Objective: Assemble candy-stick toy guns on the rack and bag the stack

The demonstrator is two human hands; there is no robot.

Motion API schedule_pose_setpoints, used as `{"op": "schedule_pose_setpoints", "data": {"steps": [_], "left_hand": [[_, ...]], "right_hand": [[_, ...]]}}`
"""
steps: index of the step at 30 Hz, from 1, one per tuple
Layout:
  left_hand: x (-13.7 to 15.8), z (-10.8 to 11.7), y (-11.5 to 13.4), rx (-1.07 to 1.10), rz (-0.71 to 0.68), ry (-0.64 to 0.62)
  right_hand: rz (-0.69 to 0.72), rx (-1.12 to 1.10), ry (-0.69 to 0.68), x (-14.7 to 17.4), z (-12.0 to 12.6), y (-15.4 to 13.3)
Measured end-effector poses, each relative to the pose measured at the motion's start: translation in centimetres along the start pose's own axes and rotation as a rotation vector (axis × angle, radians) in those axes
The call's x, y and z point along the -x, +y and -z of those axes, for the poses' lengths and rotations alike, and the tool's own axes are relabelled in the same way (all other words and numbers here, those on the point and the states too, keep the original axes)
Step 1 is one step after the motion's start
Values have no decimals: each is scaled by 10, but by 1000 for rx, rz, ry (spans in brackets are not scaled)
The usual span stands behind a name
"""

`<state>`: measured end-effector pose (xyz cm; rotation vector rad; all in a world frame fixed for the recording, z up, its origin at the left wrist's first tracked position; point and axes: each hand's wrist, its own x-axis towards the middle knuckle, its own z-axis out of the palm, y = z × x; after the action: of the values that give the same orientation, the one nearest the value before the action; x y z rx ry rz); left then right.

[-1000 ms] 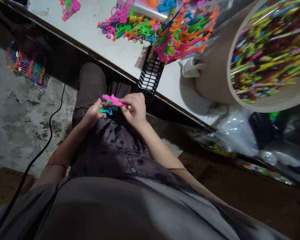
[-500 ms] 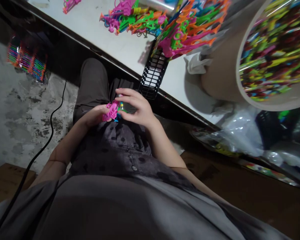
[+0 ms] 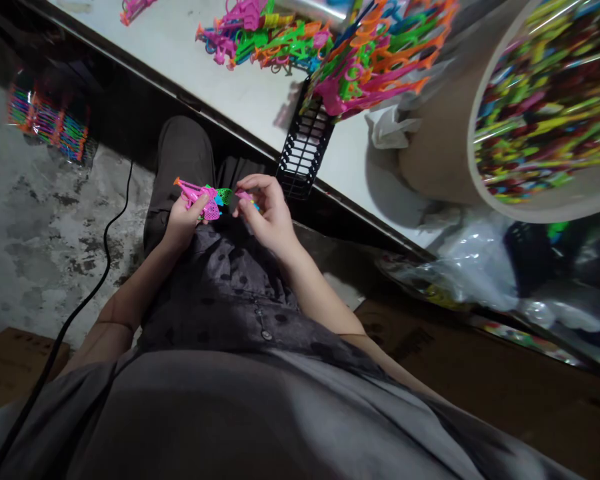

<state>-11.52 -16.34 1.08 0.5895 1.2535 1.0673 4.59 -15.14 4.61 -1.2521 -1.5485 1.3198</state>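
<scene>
Over my lap, my left hand [image 3: 183, 217] is closed round a bunch of plastic toy pieces [image 3: 211, 208]. They are mostly pink with lattice patterns, plus green and blue parts and an orange tip pointing left. Just to the right of the bunch, my right hand [image 3: 270, 210] pinches a small pink plastic piece [image 3: 242, 195] between thumb and fingers. Bits of yellow and blue show by the thumb; its full shape is hidden by the fingers. A small gap separates it from the green lattice part in the bunch.
On the white table [image 3: 180, 57] lie piled colourful toy pieces [image 3: 280, 47]. More stand in a black plastic basket [image 3: 305, 143] at its edge. A large tub [image 3: 435, 147] of multicoloured sticks is at right. A black cable [image 3: 105, 257] runs down the left; cardboard boxes [image 3: 20, 367] sit below.
My left hand has turned and moved slightly left, bringing the orange tip and lattice parts into view. My right fingers have closed from a spread pose into a pinch on a small pink piece.
</scene>
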Motion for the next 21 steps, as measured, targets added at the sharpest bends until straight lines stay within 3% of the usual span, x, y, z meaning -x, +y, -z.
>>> {"op": "schedule_pose_setpoints", "data": {"steps": [8, 21], "left_hand": [[6, -5, -1, -99, -20, 57], [13, -17, -5, -110, -8, 143]], "right_hand": [[-20, -6, -57, -4, -3, 18], [-92, 4, -34, 1, -7, 16]]}}
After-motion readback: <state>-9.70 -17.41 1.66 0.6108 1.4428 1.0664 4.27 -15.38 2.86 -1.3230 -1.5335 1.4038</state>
